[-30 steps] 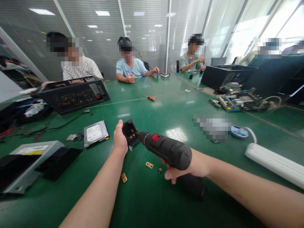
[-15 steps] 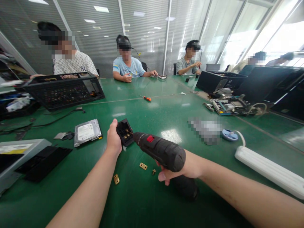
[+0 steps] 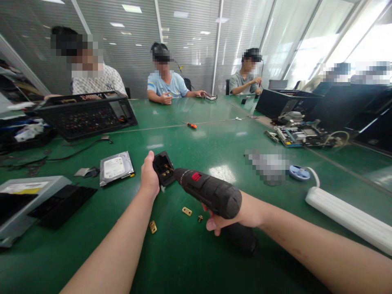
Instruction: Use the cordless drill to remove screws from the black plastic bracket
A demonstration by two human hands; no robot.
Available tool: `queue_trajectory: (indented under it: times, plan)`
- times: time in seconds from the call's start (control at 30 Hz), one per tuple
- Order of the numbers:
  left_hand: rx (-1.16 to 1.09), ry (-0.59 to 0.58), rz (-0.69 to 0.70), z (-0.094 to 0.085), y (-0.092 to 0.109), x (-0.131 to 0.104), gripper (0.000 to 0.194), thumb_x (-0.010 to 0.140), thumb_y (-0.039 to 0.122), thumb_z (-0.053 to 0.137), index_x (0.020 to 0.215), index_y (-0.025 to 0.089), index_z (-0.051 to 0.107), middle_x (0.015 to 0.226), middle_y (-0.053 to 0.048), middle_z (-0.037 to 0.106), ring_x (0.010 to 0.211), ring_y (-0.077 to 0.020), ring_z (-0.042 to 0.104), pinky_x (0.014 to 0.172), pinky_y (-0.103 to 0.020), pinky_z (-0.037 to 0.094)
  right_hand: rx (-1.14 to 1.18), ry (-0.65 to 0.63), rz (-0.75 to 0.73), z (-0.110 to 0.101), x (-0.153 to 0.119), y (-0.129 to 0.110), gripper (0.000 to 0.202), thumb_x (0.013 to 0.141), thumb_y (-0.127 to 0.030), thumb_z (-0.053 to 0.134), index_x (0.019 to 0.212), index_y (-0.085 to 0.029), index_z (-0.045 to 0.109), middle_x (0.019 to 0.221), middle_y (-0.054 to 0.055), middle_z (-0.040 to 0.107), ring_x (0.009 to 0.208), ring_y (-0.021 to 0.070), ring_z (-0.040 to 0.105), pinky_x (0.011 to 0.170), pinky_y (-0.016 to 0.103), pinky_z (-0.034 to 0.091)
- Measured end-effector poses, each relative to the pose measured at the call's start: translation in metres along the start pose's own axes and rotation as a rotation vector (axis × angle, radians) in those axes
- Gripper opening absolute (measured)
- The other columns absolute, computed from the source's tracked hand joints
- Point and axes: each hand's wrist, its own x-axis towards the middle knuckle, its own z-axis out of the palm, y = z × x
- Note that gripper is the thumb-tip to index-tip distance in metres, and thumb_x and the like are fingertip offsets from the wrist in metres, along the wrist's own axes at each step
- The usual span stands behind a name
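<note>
My left hand (image 3: 150, 175) is closed around the left side of a small black plastic housing (image 3: 158, 166), tilted so its hollow face shows several brass-coloured parts. A black cordless drill (image 3: 211, 192) with a red switch is gripped by my right hand (image 3: 219, 220), mostly hidden behind the drill body. Its tip reaches the right side of the housing; whether the bit touches a screw there I cannot tell. Below, on the green table, lie a brass plate with two holes (image 3: 186, 211), a second brass plate (image 3: 153, 227) and a small brass screw (image 3: 200, 219).
On the left are a hard drive (image 3: 115, 167), a silver drive casing (image 3: 58, 183) and a black computer case (image 3: 92, 114). An orange screwdriver (image 3: 192, 125) lies mid-table. To the right are a circuit board (image 3: 301, 132) and a white power strip (image 3: 346, 216). Several people sit around the table.
The whole view has shifted slightly, so things appear a little further right. Both hands keep their hold, and the drill tip stays at the housing.
</note>
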Motion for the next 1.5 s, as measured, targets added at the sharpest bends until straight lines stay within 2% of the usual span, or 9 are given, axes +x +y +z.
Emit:
queue_trajectory:
  times: [0.2, 0.33, 0.57, 0.73, 0.9, 1.1, 1.23, 1.37, 1.5]
  plan:
    - [0.026, 0.020, 0.010, 0.003, 0.002, -0.003, 0.067, 0.079, 0.081, 0.067, 0.099, 0.017, 0.067, 0.078, -0.009, 0.074, 0.071, -0.0277, 0.074, 0.068, -0.039, 0.062, -0.005, -0.028, -0.016, 0.000, 0.000, -0.001, 0.040, 0.069, -0.038, 0.101, 0.086, -0.015, 0.073, 0.065, -0.001, 0.071, 0.061, 0.0145, 0.070, 0.062, 0.025, 0.056]
    - [0.026, 0.030, 0.002, 0.005, 0.003, -0.004, 0.065, 0.080, 0.080, 0.065, 0.094, 0.017, 0.068, 0.077, -0.010, 0.073, 0.071, -0.0281, 0.074, 0.066, -0.039, 0.062, -0.022, -0.018, -0.008, 0.000, 0.000, -0.003, 0.042, 0.067, -0.040, 0.102, 0.078, -0.016, 0.069, 0.066, -0.001, 0.071, 0.061, 0.0151, 0.071, 0.061, 0.026, 0.057]
    - [0.035, 0.023, 0.003, 0.004, 0.003, -0.003, 0.064, 0.083, 0.079, 0.063, 0.092, 0.017, 0.070, 0.076, -0.010, 0.073, 0.072, -0.0285, 0.074, 0.066, -0.040, 0.062, 0.011, -0.025, 0.003, 0.004, -0.002, -0.010, 0.041, 0.067, -0.031, 0.101, 0.091, -0.016, 0.072, 0.072, -0.003, 0.070, 0.061, 0.0133, 0.070, 0.062, 0.025, 0.057]
    - [0.024, 0.015, -0.010, 0.003, 0.002, -0.002, 0.066, 0.082, 0.081, 0.063, 0.093, 0.016, 0.071, 0.077, -0.011, 0.074, 0.071, -0.0278, 0.074, 0.066, -0.038, 0.062, 0.048, -0.027, -0.002, 0.003, -0.001, -0.005, 0.041, 0.067, -0.033, 0.101, 0.089, -0.016, 0.072, 0.071, -0.002, 0.069, 0.061, 0.0148, 0.071, 0.059, 0.025, 0.056]
    - [0.033, 0.023, -0.004, 0.004, 0.001, -0.003, 0.065, 0.082, 0.080, 0.062, 0.090, 0.017, 0.070, 0.076, -0.011, 0.074, 0.070, -0.0270, 0.074, 0.065, -0.038, 0.062, 0.004, -0.016, 0.028, 0.005, -0.004, -0.010, 0.040, 0.068, -0.031, 0.100, 0.094, -0.015, 0.073, 0.073, -0.001, 0.071, 0.063, 0.0147, 0.070, 0.063, 0.026, 0.057]
    - [0.031, 0.021, 0.012, 0.003, 0.000, -0.001, 0.065, 0.081, 0.081, 0.063, 0.094, 0.017, 0.069, 0.078, -0.010, 0.074, 0.073, -0.0284, 0.075, 0.068, -0.040, 0.062, -0.031, -0.020, 0.016, 0.004, -0.002, -0.012, 0.055, 0.069, -0.035, 0.102, 0.113, -0.015, 0.076, 0.072, -0.002, 0.070, 0.062, 0.0149, 0.069, 0.063, 0.026, 0.057]
    - [0.036, 0.008, 0.007, 0.003, 0.000, -0.002, 0.066, 0.080, 0.082, 0.064, 0.096, 0.018, 0.068, 0.079, -0.010, 0.074, 0.074, -0.0297, 0.075, 0.068, -0.040, 0.061, -0.004, -0.044, 0.008, 0.004, -0.001, -0.008, 0.061, 0.068, -0.037, 0.102, 0.118, -0.016, 0.076, 0.071, -0.002, 0.070, 0.062, 0.0158, 0.070, 0.062, 0.027, 0.058]
    - [0.037, 0.030, 0.003, 0.005, 0.002, -0.004, 0.064, 0.080, 0.080, 0.064, 0.093, 0.018, 0.069, 0.077, -0.011, 0.074, 0.081, -0.0321, 0.077, 0.066, -0.040, 0.062, -0.006, -0.040, 0.013, 0.002, -0.001, -0.006, 0.062, 0.066, -0.036, 0.103, 0.117, -0.015, 0.076, 0.069, -0.002, 0.071, 0.063, 0.0159, 0.070, 0.063, 0.027, 0.059]
    - [0.042, 0.028, -0.002, 0.005, 0.003, -0.005, 0.063, 0.081, 0.080, 0.064, 0.090, 0.017, 0.070, 0.076, -0.011, 0.074, 0.084, -0.0331, 0.078, 0.067, -0.040, 0.063, 0.010, -0.041, 0.012, 0.001, -0.001, -0.004, 0.048, 0.069, -0.037, 0.102, 0.103, -0.015, 0.076, 0.070, -0.002, 0.070, 0.063, 0.0155, 0.071, 0.063, 0.027, 0.059]
